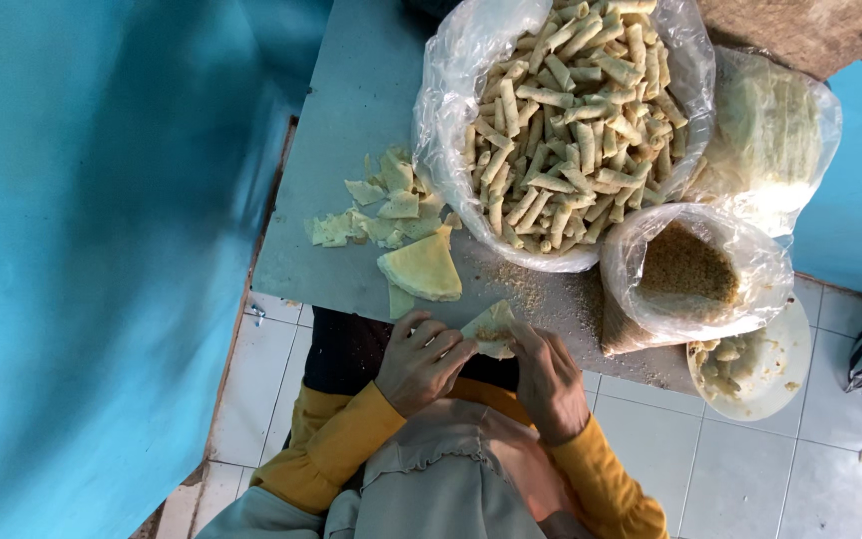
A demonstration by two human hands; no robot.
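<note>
Grey table (351, 130), low, over white floor tiles (740, 469). Clear plastic bag of rolled pastry sticks (571, 120), largest. Smaller bag of brown crumb filling (688, 268) beside it. Stack of pale triangular wrappers (423, 268), scraps (376, 215) behind. Left hand (421, 361) and right hand (548, 379), fingers pinched together on one wrapper with filling (491, 329) at table edge.

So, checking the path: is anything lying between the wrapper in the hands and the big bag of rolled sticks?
Nothing solid: only scattered crumbs on the table between the wrapper and the bag. The stack of wrappers lies off left.
</note>
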